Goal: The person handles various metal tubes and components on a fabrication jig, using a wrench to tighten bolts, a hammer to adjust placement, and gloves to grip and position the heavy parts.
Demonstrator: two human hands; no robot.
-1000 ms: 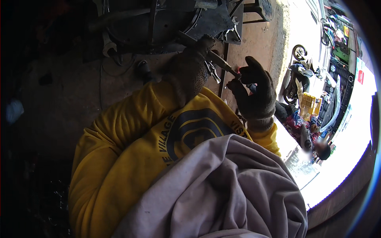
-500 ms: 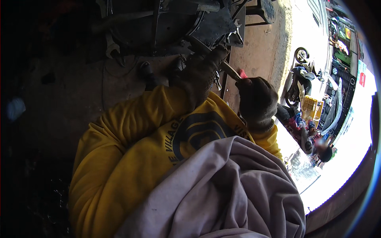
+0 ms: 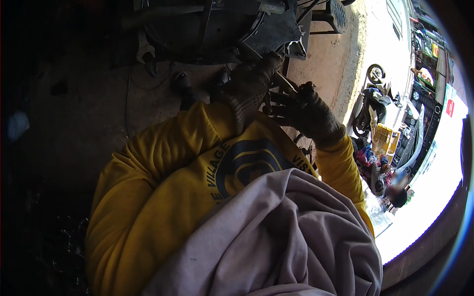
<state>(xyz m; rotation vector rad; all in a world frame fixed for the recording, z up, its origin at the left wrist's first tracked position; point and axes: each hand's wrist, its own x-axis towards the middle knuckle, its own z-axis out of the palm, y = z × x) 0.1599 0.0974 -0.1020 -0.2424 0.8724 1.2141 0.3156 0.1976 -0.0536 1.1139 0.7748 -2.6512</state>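
gloved left hand [image 3: 251,81] is gripping a metal bar [image 3: 286,83] beside a dark metal assembly [image 3: 224,34]
the bar is slanting toward the gloved right hand [image 3: 307,112], whose fingers are pointing leftward near its end, grasp impossible to tell; an open-end wrench [image 3: 144,48] is showing at the assembly's left

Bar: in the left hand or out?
In: the left hand, gloved, wraps around the bar, which sticks out toward the right hand.

Right side, in daylight: motorbike [image 3: 373,101] is parked; yellow crate [image 3: 386,138] sits just beside it; person [image 3: 385,168] is near the crate. White panel [image 3: 456,121] with red patch [image 3: 450,107] shows far right.
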